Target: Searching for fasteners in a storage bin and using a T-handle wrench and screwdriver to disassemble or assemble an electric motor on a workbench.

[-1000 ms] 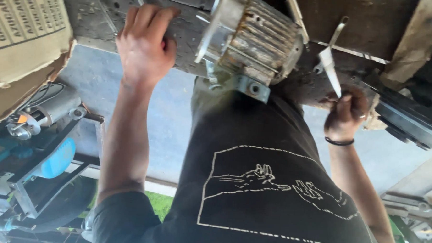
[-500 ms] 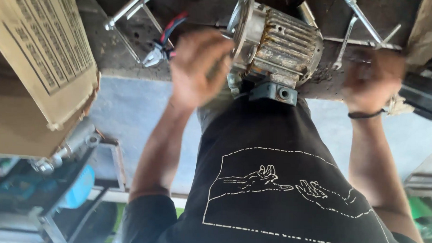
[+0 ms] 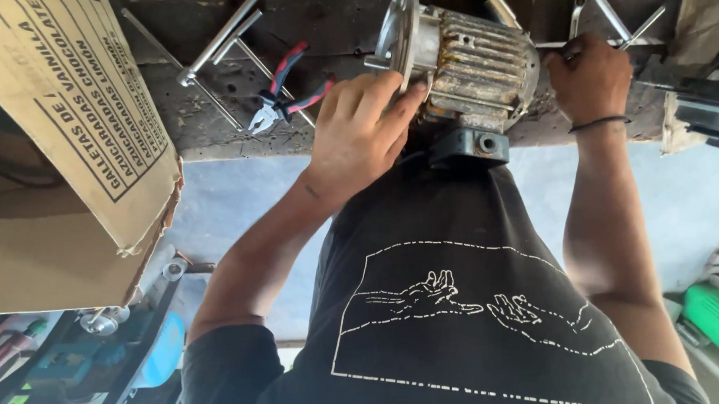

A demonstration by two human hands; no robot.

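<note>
A ribbed, rusty electric motor [image 3: 480, 63] with a round metal flange [image 3: 397, 28] lies on the worn workbench [image 3: 218, 133] right in front of me. My left hand [image 3: 358, 134] grips it at the flange end, fingertips pressed on the ribbed housing. Its black terminal box [image 3: 469, 146] hangs over the bench edge. To the right of the motor, my right hand [image 3: 591, 75], with a black band on the wrist, is closed around a thin metal tool [image 3: 620, 28] that lies across the bench.
Pliers with red and black handles [image 3: 288, 92] and long metal T-shaped rods [image 3: 222, 38] lie on the bench left of the motor. A large cardboard box [image 3: 67, 144] fills the left side. A green object [image 3: 710, 314] sits low right, and blue gear [image 3: 163, 350] low left.
My left hand has moved from the bench top at the left onto the motor's flange end. My right hand has risen to the tool beside the motor. The view has shifted closer.
</note>
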